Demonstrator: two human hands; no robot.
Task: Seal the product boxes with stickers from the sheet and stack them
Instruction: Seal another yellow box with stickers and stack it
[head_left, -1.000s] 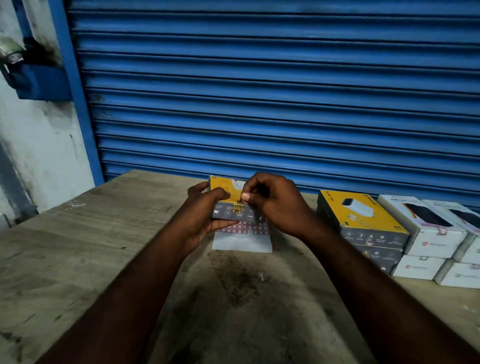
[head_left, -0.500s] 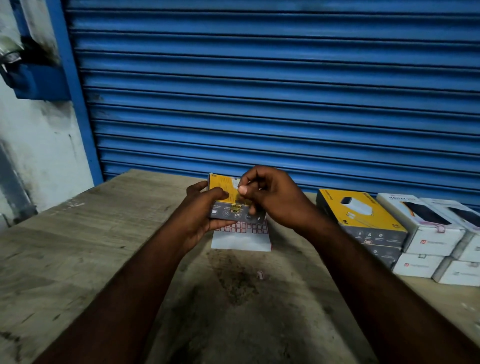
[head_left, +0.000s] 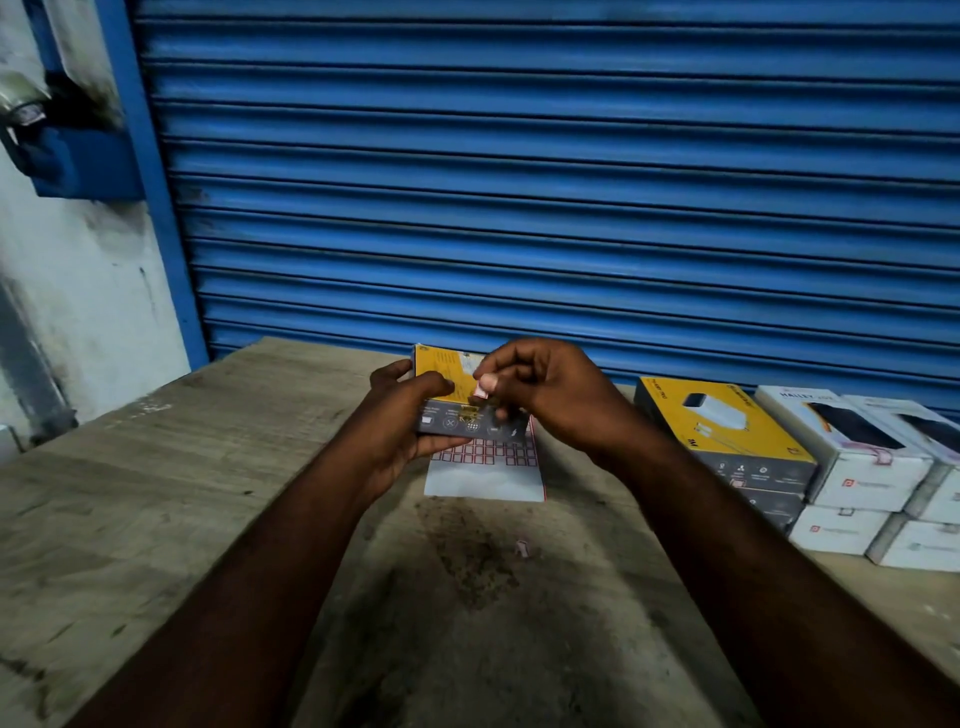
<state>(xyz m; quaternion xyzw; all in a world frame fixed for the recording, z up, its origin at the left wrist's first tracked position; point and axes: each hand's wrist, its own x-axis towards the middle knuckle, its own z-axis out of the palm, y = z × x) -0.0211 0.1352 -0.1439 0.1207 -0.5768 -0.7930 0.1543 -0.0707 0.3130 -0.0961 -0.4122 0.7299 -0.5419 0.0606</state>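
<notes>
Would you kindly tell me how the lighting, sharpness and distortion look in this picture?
Head view: dim, forearms and near table in shadow; head view: shutter slats bow slightly from the wide lens; head view: print on the yellow box in the left hand too soft to read.

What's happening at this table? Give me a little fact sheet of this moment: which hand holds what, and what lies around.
left hand: grips a yellow box above the table
right hand: pinches a small sticker at the box's near edge
sticker sheet: flat on the table, below the held box
yellow stack: boxes piled at the right
white stacks: further right, two layers
background: blue shutter
</notes>
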